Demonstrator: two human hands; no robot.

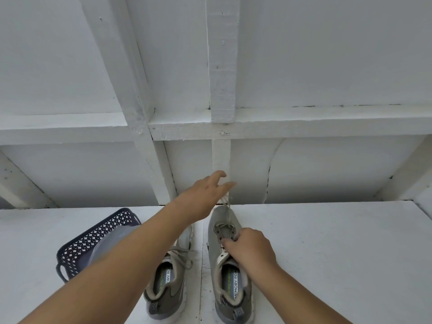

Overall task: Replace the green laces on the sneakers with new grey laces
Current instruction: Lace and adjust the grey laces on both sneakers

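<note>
We are unlacing the right sneaker (230,260).
Our left hand (205,195) pulls its lace (226,203) out, right hand (251,250) grasping the tongue; left sneaker (167,277) remains laced.

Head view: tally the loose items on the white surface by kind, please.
Sneakers: 2, left sneaker and right sneaker
Baskets: 1, dark basket
Total: 3
</note>
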